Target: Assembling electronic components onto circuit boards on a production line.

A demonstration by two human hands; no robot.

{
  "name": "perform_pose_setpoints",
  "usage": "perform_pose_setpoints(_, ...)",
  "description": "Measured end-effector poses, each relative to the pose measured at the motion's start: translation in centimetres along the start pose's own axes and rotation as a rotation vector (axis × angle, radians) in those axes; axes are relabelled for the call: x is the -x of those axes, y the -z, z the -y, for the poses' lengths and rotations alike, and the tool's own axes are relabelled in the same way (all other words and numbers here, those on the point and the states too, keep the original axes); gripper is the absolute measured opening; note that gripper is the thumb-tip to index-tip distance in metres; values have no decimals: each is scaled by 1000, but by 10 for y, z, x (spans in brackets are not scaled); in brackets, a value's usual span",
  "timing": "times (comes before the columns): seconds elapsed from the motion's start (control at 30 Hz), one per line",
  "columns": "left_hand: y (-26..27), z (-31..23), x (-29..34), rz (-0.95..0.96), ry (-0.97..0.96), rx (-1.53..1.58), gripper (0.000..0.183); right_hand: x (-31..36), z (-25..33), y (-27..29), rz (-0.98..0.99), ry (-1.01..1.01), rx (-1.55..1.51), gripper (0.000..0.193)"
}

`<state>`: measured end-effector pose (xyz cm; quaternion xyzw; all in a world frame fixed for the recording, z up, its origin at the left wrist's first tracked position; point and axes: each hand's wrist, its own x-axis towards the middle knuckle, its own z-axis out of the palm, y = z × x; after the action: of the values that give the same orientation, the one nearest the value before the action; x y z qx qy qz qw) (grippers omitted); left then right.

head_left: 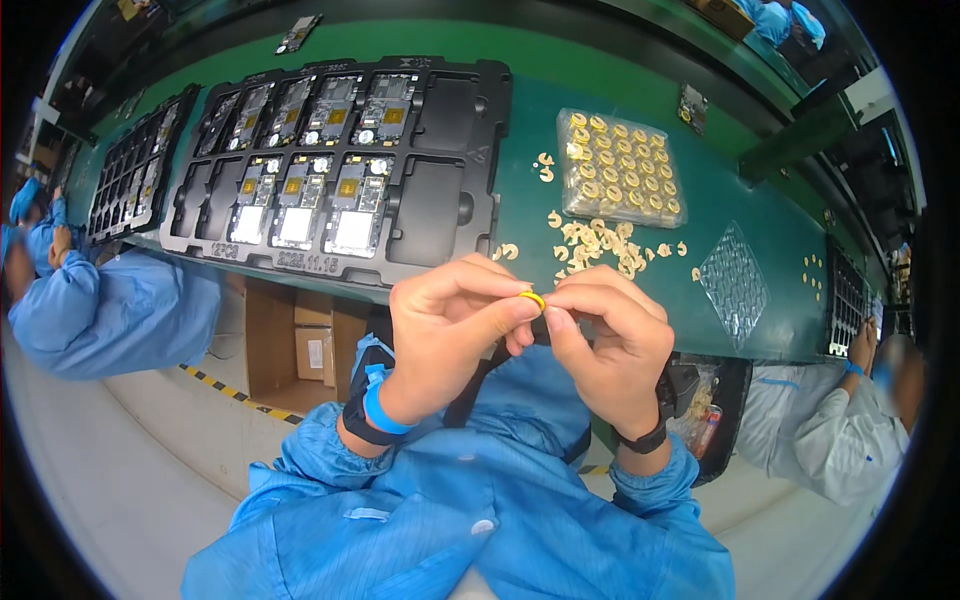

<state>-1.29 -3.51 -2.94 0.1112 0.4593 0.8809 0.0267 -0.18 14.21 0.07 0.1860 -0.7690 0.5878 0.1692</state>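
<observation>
— Step in hand?

— Working one yellow piece (532, 298) between my two hands, by my judgement. It's up off the green table (540, 90), by the near edge.

— How does it sit in the fingers?

— Left hand (445, 320): thumb and forefinger pinched on it, piece at the very tips. Right hand (615, 340): thumb and forefinger narrow, tips at the piece's right edge. Gripping or only brushing, I cannot tell.

— Next move calls for?

— My reading: a steady left pinch, with the right tips finding purchase on that edge. Piece is small; too light a hold could lose it.

— Around you?

— Just beyond the right fingers, pale scraps (600, 245) scattered loose. Past them, a clear tray (567, 205) with rows of round pieces. To its left, a black tray (430, 210) carrying boards (355, 205). Clear sheet (735, 285) lying off right.
</observation>
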Motion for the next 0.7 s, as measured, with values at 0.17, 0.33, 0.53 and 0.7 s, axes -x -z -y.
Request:
perform_pose_setpoints(0.17, 2, 0, 3, 9, -71, -80, 17, -2, 7, 1, 39, -22, 21, 14)
perform_pose_setpoints(0.33, 4, -4, 4, 34, -85, -176, 17, -3, 7, 3, 78, -38, 34, 13)
perform_pose_setpoints(0.53, -4, -1, 2, 8, 9, -206, 23, 4, 0, -4, -13, -113, -46, 15)
perform_pose_setpoints(0.7, -1, 0, 2, 140, -11, -307, 29, 6, 1, 0, 10, -100, 137, 17)
